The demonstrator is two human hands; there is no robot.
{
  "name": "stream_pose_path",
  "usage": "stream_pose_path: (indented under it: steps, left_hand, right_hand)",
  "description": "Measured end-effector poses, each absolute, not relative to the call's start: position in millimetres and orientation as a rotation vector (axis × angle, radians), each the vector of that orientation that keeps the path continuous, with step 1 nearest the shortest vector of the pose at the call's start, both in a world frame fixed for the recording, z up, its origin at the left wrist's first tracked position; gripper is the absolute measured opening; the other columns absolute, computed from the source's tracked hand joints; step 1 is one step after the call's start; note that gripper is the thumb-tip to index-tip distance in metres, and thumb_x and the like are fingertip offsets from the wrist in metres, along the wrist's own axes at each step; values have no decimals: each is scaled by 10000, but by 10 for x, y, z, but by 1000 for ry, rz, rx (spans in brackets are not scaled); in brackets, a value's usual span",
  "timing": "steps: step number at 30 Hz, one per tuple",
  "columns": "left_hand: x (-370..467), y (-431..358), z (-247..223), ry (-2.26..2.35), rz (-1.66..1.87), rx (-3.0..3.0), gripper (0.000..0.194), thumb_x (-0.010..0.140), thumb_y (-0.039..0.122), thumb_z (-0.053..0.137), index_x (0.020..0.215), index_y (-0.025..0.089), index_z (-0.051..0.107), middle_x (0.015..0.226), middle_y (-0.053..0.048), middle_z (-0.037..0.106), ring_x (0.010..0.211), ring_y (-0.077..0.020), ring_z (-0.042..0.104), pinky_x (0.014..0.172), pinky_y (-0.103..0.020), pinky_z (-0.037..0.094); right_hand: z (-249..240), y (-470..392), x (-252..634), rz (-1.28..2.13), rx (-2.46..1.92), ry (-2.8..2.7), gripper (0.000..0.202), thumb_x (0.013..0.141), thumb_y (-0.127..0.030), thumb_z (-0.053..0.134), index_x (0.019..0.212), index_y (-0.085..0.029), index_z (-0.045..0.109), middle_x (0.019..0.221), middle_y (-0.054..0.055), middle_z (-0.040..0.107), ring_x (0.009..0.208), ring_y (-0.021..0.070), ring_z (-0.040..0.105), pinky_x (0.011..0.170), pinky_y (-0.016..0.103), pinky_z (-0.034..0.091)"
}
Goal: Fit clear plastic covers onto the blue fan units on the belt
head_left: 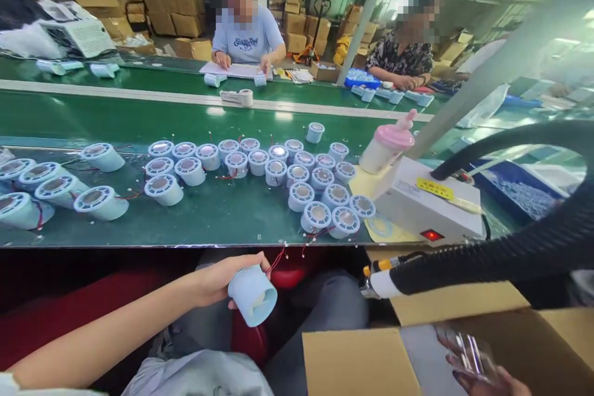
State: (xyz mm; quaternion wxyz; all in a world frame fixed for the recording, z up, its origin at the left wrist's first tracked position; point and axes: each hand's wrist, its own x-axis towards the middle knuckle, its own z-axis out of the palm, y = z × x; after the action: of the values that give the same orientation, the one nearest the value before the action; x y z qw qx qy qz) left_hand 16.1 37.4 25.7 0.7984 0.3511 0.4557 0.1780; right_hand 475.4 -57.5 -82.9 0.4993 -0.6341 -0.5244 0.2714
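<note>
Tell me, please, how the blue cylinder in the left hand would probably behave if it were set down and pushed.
The blue cylinder is probably stiff: its rim looks round though the left hand grips it. Its curved side suggests it could roll if laid down. The thin red wires look floppy and might snag.

The table [223,216] is green. On its near part stand many light blue cylinders [163,189], in groups from left to middle. To the right of them there are a bottle with pink lid [387,145] and a white box [429,201].
</note>
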Motion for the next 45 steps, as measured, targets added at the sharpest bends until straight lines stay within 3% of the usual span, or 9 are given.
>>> stream_pose_path:
  steps: [3,7,11,16,24,29,31,37,45]
  left_hand:
    - [235,456,264,881,219,925,439,757,576,567,829,144,542,682,-12,529,456,-66,417,299,-133,267]
    - [405,508,308,798,-20,1265,381,841,513,479,881,152,593,693,-4,523,513,-89,427,355,-160,279]
    - [476,432,375,707,30,1787,256,879,375,495,941,171,637,894,-30,622,805,-153,559,731,-253,454]
    - [403,324,361,792,332,2033,294,798,345,646,1044,187,615,1005,-52,602,909,-184,574,830,-309,451]
    - [351,361,86,667,556,2018,654,564,401,835,1162,231,632,1278,-138,480,1200,-306,483,1010,-463,415]
    - [371,313,121,590,437,1586,669,662,294,784,1276,228,526,1252,-111,582,1106,-254,588,885,-372,524]
    - [379,282,142,622,443,1397,647,680,269,773,1270,222,514,1236,-100,589,1056,-226,611,878,-357,528]
    - [356,222,183,610,387,1176,668,717,305,745,1318,250,458,1204,-103,586,872,-184,635,653,-284,565]
    - [307,229,342,483,439,1517,722,682,220,779,1337,293,485,1338,-93,544,1125,-246,589,888,-317,515]
  right_hand:
    - [-456,-856,4298,745,-1465,-1280,377,907,-451,346,888,-368,713,760,121,738,647,298,716,521,429,567]
    - [98,-773,3154,592,-1390,-2027,444,853,-398,554,1283,-288,562,1191,117,640,1050,308,635,797,426,573]
    - [231,-488,2450,102,-1537,-2233,357,811,-193,608,1158,-268,649,1291,148,557,1048,344,577,800,506,532]
    - [196,-418,2383,643,-1497,-2009,56,741,-185,708,772,-196,662,1218,117,548,1078,269,564,860,393,520]
    - [311,-384,2352,1131,-1436,-1338,249,805,-314,614,594,-182,610,961,78,608,896,196,598,642,268,504]
    - [288,-339,2442,1321,-1318,-1045,271,750,-364,690,543,-194,654,951,73,690,883,221,648,662,322,552]
    - [284,-362,2480,1303,-1246,-1167,115,721,-345,734,725,-230,728,1087,72,692,983,252,648,734,369,569]
    - [277,-523,2544,866,-1235,-1778,505,708,-188,770,1178,-300,624,1284,44,611,1118,234,614,989,375,491]
    - [313,-584,2538,1197,-1212,-1542,407,727,-238,764,1103,-275,613,1164,32,641,1101,217,606,888,319,557]
